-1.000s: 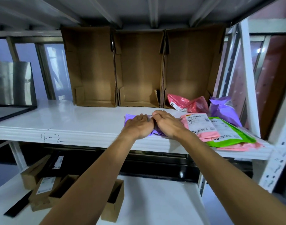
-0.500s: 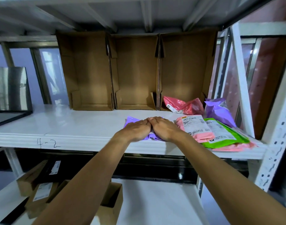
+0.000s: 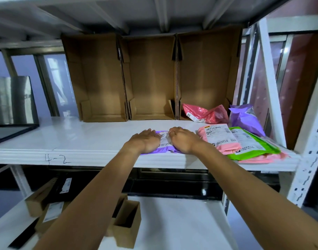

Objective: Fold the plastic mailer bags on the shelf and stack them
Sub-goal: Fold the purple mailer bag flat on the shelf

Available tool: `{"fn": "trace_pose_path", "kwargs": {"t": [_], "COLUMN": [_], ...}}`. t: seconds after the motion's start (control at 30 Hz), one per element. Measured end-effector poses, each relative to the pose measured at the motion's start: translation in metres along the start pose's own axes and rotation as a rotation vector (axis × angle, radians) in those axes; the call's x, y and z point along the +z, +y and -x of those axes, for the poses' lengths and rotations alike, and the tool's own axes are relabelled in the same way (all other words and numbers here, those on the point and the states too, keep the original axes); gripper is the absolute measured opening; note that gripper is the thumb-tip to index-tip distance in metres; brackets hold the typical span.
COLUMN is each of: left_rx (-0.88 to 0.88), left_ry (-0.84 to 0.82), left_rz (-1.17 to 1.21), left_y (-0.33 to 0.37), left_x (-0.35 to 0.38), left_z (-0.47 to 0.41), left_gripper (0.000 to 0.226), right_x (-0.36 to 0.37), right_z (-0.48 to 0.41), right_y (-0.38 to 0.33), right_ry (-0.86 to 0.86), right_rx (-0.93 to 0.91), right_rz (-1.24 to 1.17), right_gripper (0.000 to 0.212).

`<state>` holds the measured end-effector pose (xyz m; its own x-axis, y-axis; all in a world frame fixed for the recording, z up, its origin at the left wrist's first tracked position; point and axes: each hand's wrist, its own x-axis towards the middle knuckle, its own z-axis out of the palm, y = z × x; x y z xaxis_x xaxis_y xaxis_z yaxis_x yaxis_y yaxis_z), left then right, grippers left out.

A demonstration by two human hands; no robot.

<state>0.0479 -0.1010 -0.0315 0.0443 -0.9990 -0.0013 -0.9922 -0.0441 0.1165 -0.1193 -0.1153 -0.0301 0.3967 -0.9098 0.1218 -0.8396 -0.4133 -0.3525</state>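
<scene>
We have both hands down on a flat purple plastic mailer bag [image 3: 164, 149] with a crinkled white printed label. It lies close to the front edge of the glossy white metal shelf [image 3: 82, 138], at six o'clock from the middle one of three open brown corrugated cardboard boxes [image 3: 151, 78]. Our left hand [image 3: 145, 141] lies palm down, fingers straight and together, pressing the slick film. Our right hand [image 3: 185, 140] sits near it at three o'clock, knuckles raised, its fingers [image 3: 173, 132] curled down and clamped on a rumpled fold of the same bag. The two hands stand slightly apart, and the label shows between them.

Just beside the right hand, at three o'clock, a folded pink plastic mailer [image 3: 220, 141] with a large white label overlaps the edge of a smooth bright green plastic mailer [image 3: 253, 147]. Both lie over flat pale pink mailers [image 3: 264, 157] that reach the shelf's front corner. At one o'clock a crumpled, shiny red-pink mailer [image 3: 205, 114] sits in the mouth of the rightmost box. A puffy, wrinkled lilac mailer [image 3: 244, 120] stands just beside it.

The boxes stand side by side along the back, at twelve o'clock, their openings facing us and their short flaps folded out. A handwritten "4-2" [image 3: 57, 158] marks the ribbed shelf lip at eight o'clock. Small open cardboard cartons [image 3: 127, 224] sit on the lower white shelf at six o'clock.
</scene>
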Motion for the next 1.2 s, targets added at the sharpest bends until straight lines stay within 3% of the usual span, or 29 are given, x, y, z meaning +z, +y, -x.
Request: {"fn": "trace_pose_path", "kwargs": {"t": [0.07, 0.5, 0.77, 0.9, 1.07, 1.2], "left_rx": [-0.021, -0.035, -0.116, -0.118, -0.065, 0.046], "left_ry": [-0.016, 0.031, 0.02, 0.103, 0.242, 0.375], "left_rz": [-0.051, 0.081, 0.086, 0.178, 0.487, 0.401], "left_y": [-0.006, -0.026, -0.021, -0.018, -0.021, -0.018], "left_x": [0.001, 0.004, 0.006, 0.002, -0.002, 0.003], "left_z": [-0.002, -0.003, -0.003, 0.004, 0.009, 0.011], "left_gripper": [0.074, 0.063, 0.069, 0.056, 0.05, 0.046], "right_x": [-0.002, -0.006, -0.003, -0.001, -0.003, -0.003], "right_z": [0.001, 0.004, 0.002, -0.001, 0.016, 0.016], "right_y": [-0.001, -0.001, 0.001, 0.002, -0.005, 0.0], "right_ry": [-0.017, -0.049, -0.018, -0.011, 0.094, 0.166], "right_rx": [-0.011, -0.019, 0.067, 0.094, -0.01, -0.012], "right_rz": [0.039, 0.051, -0.103, -0.119, -0.125, -0.307], "right_gripper": [0.037, 0.038, 0.066, 0.071, 0.061, 0.061]}}
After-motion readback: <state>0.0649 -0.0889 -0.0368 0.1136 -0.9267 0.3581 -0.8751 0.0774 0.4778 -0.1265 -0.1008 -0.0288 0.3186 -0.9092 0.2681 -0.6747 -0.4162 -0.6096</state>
